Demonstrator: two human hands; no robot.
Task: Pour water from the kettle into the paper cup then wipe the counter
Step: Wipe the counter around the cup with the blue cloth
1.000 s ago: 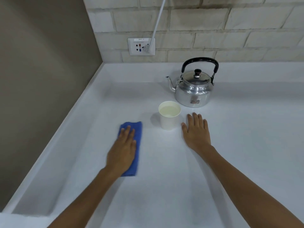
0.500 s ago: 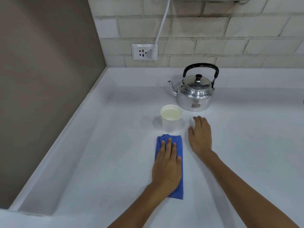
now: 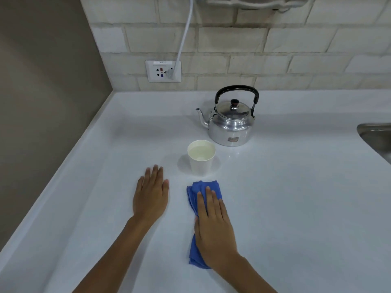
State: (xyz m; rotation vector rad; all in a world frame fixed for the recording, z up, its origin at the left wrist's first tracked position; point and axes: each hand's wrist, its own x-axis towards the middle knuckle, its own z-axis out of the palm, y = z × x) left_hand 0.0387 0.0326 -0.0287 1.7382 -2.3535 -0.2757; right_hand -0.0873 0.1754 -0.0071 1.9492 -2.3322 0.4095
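Note:
A shiny metal kettle (image 3: 231, 125) with a black handle stands upright at the back of the white counter (image 3: 296, 197), spout pointing left. Just in front of it is a white paper cup (image 3: 201, 163) holding water. A folded blue cloth (image 3: 195, 193) lies on the counter right in front of the cup. My right hand (image 3: 213, 227) presses flat on the cloth, covering its middle. My left hand (image 3: 151, 195) rests flat on the bare counter to the left of the cloth, fingers together, holding nothing.
A steel sink (image 3: 376, 134) cuts into the counter at the right edge. A brown wall (image 3: 42, 102) borders the left side. On the tiled back wall sits a socket (image 3: 163, 71) with a white cable (image 3: 184, 32) plugged in.
The cloth slid right from the left side to in front of the cup. My left hand came off it and my right hand took over pressing on it.

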